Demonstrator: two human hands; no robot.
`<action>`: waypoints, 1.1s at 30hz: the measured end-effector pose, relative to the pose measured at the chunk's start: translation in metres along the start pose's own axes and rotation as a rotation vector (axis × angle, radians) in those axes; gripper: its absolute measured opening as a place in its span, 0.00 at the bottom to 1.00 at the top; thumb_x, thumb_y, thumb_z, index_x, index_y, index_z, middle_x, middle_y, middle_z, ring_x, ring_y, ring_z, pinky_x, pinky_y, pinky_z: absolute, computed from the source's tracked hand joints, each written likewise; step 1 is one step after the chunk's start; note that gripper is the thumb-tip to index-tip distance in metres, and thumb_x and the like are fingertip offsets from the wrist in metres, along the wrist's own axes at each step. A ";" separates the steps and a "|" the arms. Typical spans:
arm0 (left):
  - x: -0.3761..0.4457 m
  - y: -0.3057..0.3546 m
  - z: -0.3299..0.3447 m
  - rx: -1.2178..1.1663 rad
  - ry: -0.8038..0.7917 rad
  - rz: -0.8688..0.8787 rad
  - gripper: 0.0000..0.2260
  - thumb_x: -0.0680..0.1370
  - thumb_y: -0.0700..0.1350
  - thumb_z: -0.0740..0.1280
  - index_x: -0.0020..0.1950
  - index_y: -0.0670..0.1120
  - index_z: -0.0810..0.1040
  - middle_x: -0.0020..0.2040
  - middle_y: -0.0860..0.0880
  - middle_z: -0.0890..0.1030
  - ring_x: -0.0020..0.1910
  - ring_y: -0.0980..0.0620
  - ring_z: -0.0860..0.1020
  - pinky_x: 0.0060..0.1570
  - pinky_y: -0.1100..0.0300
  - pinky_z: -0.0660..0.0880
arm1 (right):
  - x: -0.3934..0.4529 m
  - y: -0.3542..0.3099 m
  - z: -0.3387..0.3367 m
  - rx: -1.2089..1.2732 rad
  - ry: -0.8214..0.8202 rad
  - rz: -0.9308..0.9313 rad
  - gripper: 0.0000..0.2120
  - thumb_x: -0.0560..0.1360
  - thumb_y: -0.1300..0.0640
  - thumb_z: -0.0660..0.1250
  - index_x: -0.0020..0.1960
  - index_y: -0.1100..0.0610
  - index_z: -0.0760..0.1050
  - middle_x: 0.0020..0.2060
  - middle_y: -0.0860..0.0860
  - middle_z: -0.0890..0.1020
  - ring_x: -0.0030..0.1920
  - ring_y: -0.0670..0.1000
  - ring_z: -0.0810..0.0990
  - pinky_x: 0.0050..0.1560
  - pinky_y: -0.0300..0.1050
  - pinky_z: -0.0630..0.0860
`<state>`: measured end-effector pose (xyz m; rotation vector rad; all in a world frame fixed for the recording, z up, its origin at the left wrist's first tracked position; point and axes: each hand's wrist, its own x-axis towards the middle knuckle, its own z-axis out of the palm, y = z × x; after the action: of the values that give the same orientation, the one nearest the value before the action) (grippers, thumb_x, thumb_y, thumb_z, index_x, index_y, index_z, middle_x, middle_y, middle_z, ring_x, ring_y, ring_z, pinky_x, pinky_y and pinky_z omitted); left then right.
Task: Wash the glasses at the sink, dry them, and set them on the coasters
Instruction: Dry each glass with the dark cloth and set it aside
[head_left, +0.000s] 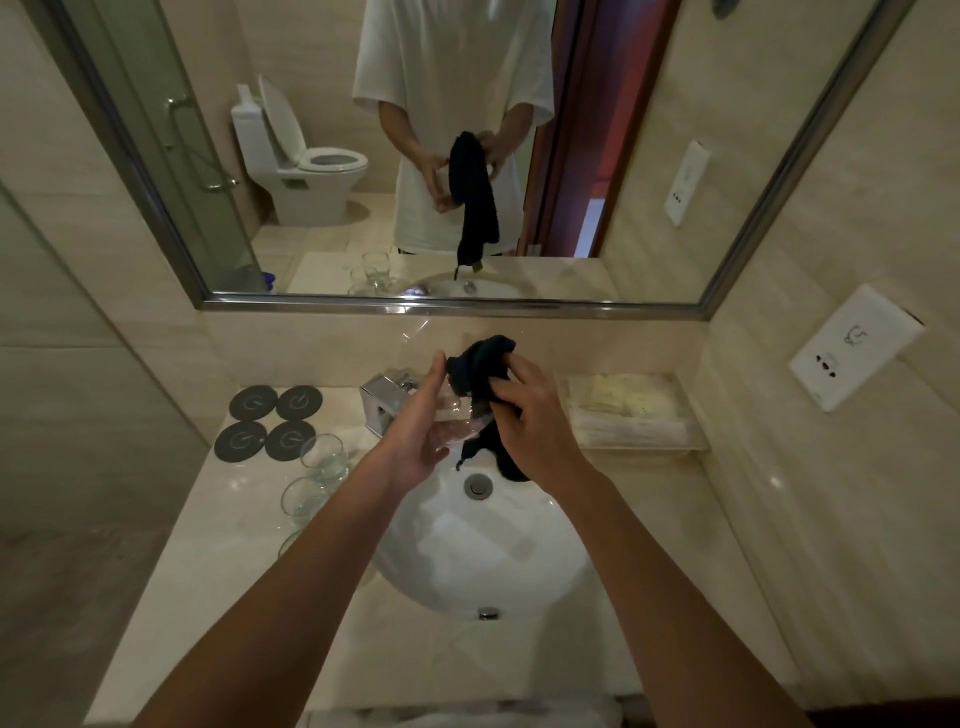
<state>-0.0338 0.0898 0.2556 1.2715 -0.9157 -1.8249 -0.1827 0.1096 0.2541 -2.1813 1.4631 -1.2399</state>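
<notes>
I see the glass held above the back of the sink, just in front of the faucet. It seems to lie on its side, long axis running roughly left to right, but it is so clear that I cannot tell which end is the mouth. My left hand cradles it from the left, fingers curved round it. My right hand grips a black cloth, bunched against the glass's right end, with a tail hanging down over the basin toward the drain.

On the counter to the left, three more glasses stand in a line near the basin's edge. Behind them four dark round coasters lie in a two-by-two square, all bare; each carries a pale ring-shaped mark I cannot read. A clear tray of pale packets sits right of the faucet. The wall socket plate bears a small drawn symbol, no legible words.
</notes>
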 end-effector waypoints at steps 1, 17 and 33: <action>-0.002 0.001 -0.002 -0.046 0.001 -0.054 0.32 0.72 0.73 0.61 0.64 0.50 0.79 0.56 0.48 0.85 0.50 0.50 0.85 0.59 0.53 0.70 | -0.002 0.000 -0.001 -0.044 -0.014 -0.025 0.13 0.76 0.70 0.62 0.54 0.65 0.83 0.59 0.59 0.79 0.61 0.59 0.76 0.63 0.45 0.72; -0.010 0.014 -0.021 0.057 0.107 -0.055 0.17 0.72 0.60 0.69 0.51 0.48 0.77 0.38 0.49 0.84 0.35 0.52 0.82 0.50 0.53 0.67 | -0.022 -0.034 0.001 0.580 0.140 0.308 0.14 0.75 0.49 0.63 0.42 0.53 0.85 0.57 0.57 0.82 0.52 0.53 0.82 0.50 0.51 0.78; -0.029 0.039 -0.014 0.311 0.267 0.297 0.15 0.77 0.51 0.70 0.50 0.40 0.72 0.40 0.46 0.80 0.26 0.62 0.79 0.31 0.67 0.73 | 0.015 -0.045 -0.017 0.688 0.014 0.838 0.31 0.79 0.30 0.50 0.67 0.50 0.74 0.63 0.51 0.79 0.65 0.53 0.77 0.68 0.57 0.72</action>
<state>-0.0069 0.0933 0.2984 1.4370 -1.1953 -1.2823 -0.1645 0.1218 0.2994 -0.9573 1.4149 -1.1665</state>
